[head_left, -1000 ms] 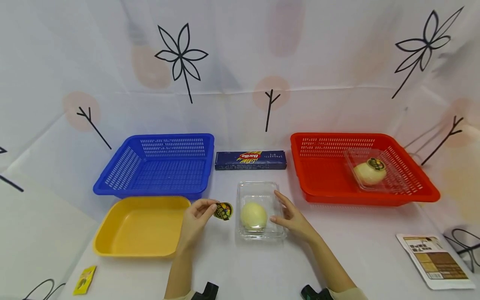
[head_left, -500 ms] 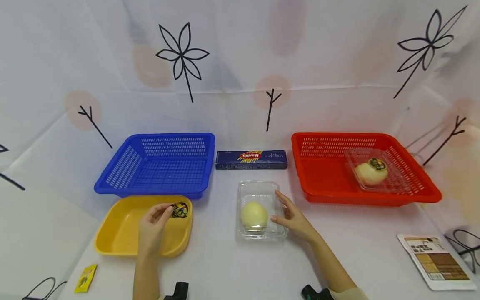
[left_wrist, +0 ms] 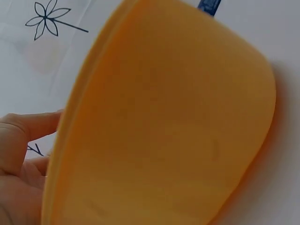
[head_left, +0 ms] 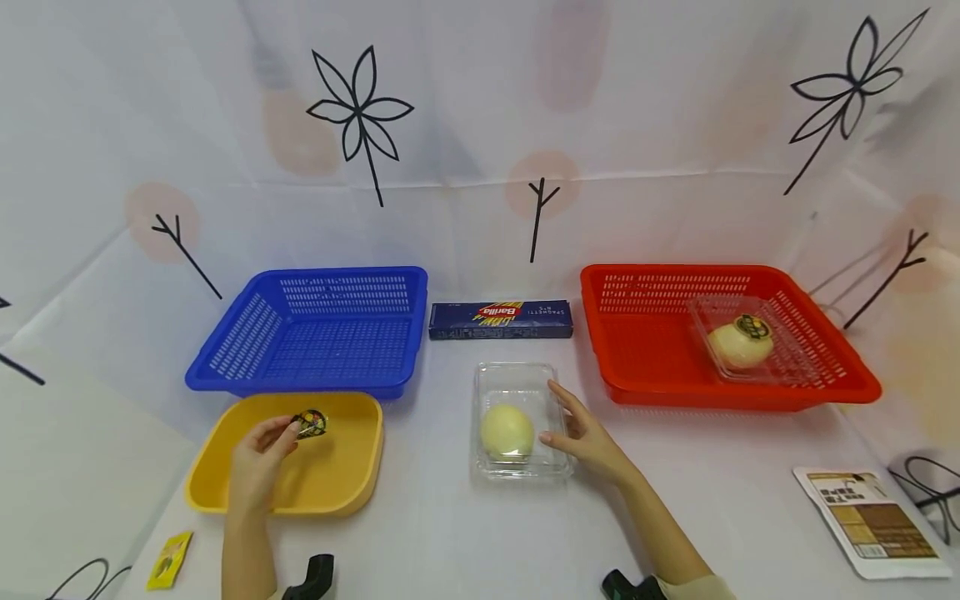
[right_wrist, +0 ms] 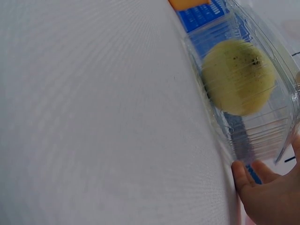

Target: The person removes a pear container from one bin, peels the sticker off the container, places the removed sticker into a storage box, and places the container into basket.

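My left hand (head_left: pixel 257 467) pinches a round black-and-yellow sticker (head_left: pixel 311 423) between thumb and fingers, over the yellow tray (head_left: pixel 345 496). In the left wrist view the tray's wall hides most of that hand and the sticker. Mid-table stands a clear plastic clamshell box (head_left: pixel 517 379), its lid down, with a round pale yellow fruit (head_left: pixel 507 431) inside. My right hand (head_left: pixel 588 437) rests against the right side of this box, its fingers spread. The right wrist view has those fingers (right_wrist: pixel 239 173) low at the box's end, by the table.
Behind the tray is a blue basket (head_left: pixel 337 342). A spaghetti box (head_left: pixel 501 321) lies at the back centre. The red basket (head_left: pixel 630 375) holds another clear box (head_left: pixel 780 350) with a stickered fruit. A yellow packet (head_left: pixel 170 560) lies front left, a white-brown pouch (head_left: pixel 870 523) at right.
My left hand has carried the sticker leftward, from beside the clear box to over the yellow tray. My right hand and the clear box have stayed in place.
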`<state>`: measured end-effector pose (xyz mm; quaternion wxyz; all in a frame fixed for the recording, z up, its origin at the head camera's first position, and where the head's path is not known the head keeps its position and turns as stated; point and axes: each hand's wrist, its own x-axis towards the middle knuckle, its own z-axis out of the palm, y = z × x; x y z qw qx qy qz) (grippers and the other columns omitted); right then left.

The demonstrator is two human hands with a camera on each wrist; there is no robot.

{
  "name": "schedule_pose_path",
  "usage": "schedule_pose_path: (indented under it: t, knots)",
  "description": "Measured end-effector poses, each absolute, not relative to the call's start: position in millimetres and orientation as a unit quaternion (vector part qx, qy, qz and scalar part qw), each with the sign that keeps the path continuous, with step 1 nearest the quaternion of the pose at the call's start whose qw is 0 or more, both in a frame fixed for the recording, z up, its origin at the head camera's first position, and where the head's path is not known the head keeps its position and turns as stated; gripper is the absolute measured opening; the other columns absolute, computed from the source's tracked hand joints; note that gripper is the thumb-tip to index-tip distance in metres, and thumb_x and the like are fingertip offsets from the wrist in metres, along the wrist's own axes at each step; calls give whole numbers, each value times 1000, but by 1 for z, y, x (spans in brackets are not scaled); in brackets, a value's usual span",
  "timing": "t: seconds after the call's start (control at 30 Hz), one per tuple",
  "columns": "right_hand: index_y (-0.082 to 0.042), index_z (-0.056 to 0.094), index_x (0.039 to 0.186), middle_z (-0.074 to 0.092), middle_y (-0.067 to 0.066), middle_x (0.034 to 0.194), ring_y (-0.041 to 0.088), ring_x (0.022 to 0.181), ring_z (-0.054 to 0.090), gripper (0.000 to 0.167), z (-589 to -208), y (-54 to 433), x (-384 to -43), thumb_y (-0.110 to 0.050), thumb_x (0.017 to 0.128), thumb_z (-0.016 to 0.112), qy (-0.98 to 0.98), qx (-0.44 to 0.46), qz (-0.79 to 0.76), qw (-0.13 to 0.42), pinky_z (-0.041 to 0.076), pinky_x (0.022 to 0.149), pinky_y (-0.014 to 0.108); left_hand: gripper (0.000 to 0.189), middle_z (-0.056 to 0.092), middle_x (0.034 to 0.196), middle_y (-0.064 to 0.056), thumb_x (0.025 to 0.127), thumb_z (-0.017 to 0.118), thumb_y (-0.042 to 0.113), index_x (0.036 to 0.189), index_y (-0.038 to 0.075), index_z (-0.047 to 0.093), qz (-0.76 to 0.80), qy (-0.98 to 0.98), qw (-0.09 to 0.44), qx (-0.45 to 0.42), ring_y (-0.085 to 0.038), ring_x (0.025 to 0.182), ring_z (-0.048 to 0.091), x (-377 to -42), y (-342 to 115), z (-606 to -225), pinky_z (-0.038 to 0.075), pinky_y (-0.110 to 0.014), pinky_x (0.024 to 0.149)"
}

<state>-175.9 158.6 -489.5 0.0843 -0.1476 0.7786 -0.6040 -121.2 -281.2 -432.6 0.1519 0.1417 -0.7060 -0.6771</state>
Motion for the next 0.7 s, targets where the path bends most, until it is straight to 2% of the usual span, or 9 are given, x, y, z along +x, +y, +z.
schedule_pose_path:
  t: [0.17, 0.33, 0.43, 0.6, 0.7]
  knots:
    - [-16, 26, 149, 19, 25, 151, 57, 127, 29, 81, -490, 158, -176, -21, 82, 71, 777, -145, -606, 88, 28, 103, 59, 34, 60, 78, 20, 90, 63, 10, 115, -10, 51, -634, -747, 109, 169, 2, 75, 58, -123, -295, -437, 51, -14, 69]
    - [-15, 26, 149, 19, 25, 151, 57, 128, 29, 82, -489, 158, -176, -24, 81, 71, 781, -144, -601, 88, 28, 103, 59, 48, 55, 83, 21, 92, 61, 19, 124, -12, 44, -585, -791, 64, 170, 5, 78, 56, -127, -305, -439, 51, -15, 71]
    - [-15, 26, 149, 19, 25, 151, 56, 128, 29, 82, -489, 158, -176, -23, 81, 71, 780, -145, -602, 89, 28, 103, 59, 51, 57, 93, 11, 91, 62, 21, 127, -10, 42, -571, -802, 39, 170, 4, 79, 56, -127, -310, -439, 52, -18, 71]
    - [-17, 26, 149, 19, 25, 151, 57, 127, 29, 82, -488, 157, -175, -24, 81, 71, 778, -146, -606, 85, 27, 103, 60, 60, 53, 119, -19, 91, 62, 29, 131, -7, 38, -541, -821, -37, 177, -2, 86, 55, -130, -313, -439, 50, -24, 74]
    - [-18, 26, 149, 20, 27, 150, 59, 126, 29, 82, -489, 157, -175, -27, 81, 72, 782, -150, -600, 77, 28, 102, 61, 61, 48, 126, -24, 92, 59, 36, 131, -5, 37, -515, -836, -73, 177, -12, 92, 51, -132, -314, -438, 46, -27, 73]
